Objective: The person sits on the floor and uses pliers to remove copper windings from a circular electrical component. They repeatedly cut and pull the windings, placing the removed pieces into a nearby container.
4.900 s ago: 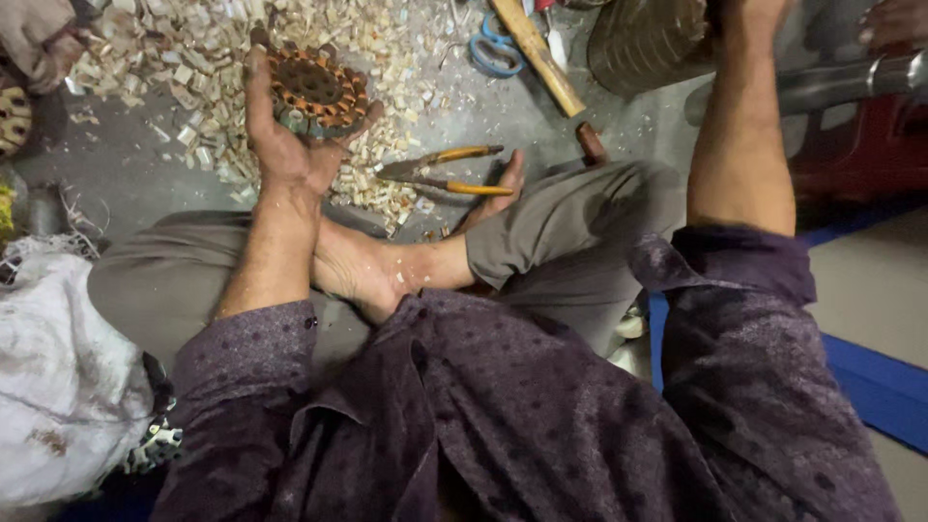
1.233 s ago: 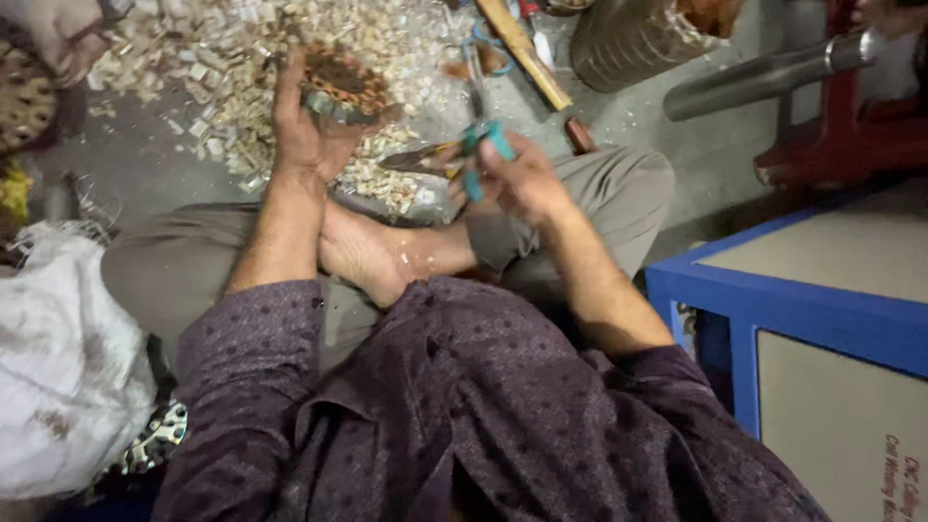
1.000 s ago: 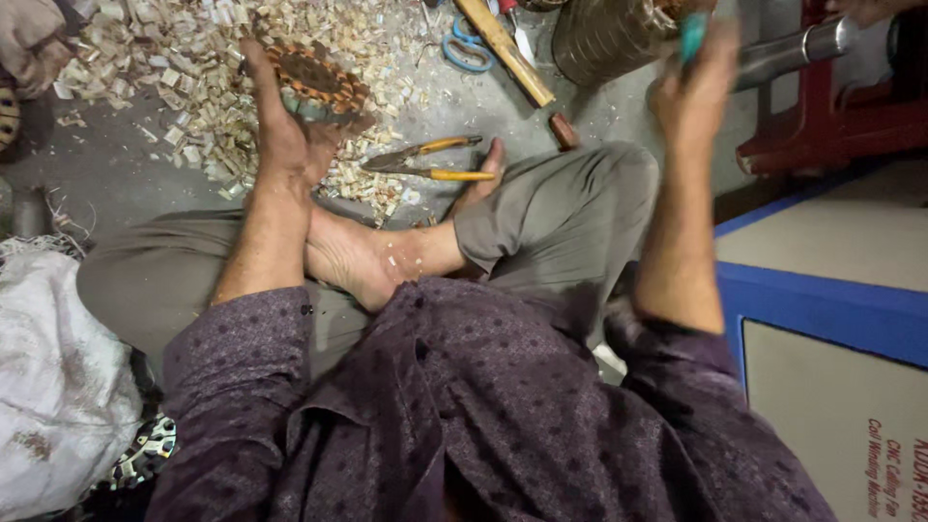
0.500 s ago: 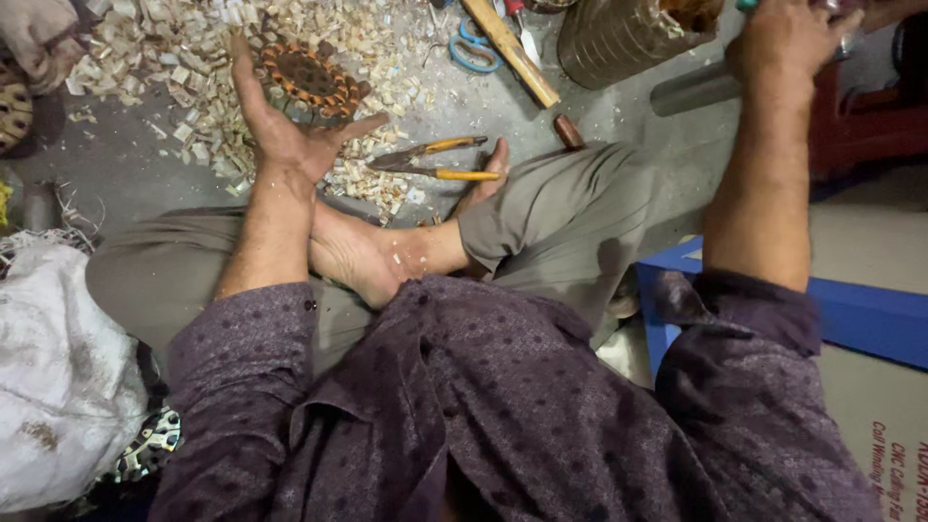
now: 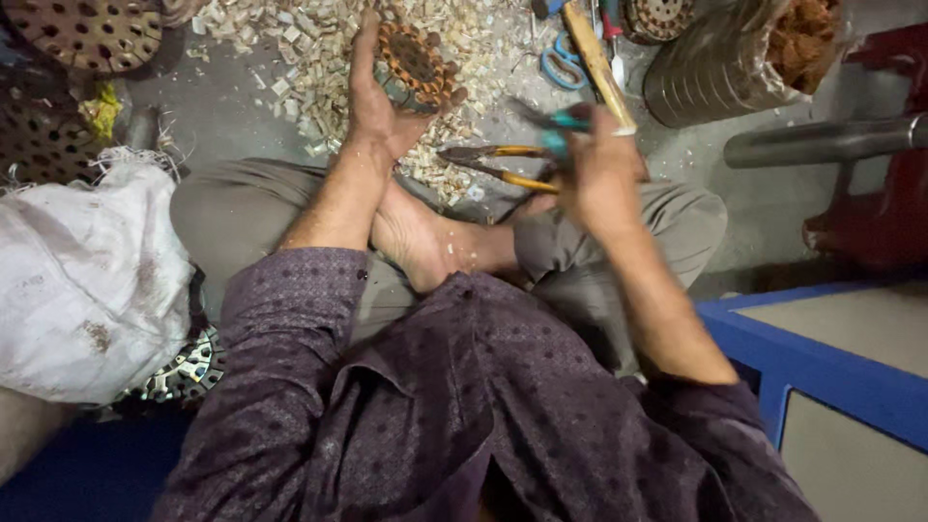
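Seated cross-legged on the floor (image 5: 222, 116), the person steadies a round copper-wound motor core (image 5: 414, 64) on edge among pale scrap chips (image 5: 319, 48); the left hand (image 5: 382, 101) cups it from below, its grip wrapped around the rim. The right hand (image 5: 599, 164) has its grip pressed around a teal-handled tool (image 5: 561, 121), raised above yellow-handled pliers (image 5: 493, 164) lying within reach.

The right hand (image 5: 601, 166) is motion-blurred, so the teal-handled tool (image 5: 561, 130) in it is hard to make out, can't tell its working end. The perforated disc (image 5: 92, 34) top left is cut off by the edge, same with the metal drum (image 5: 720, 68).
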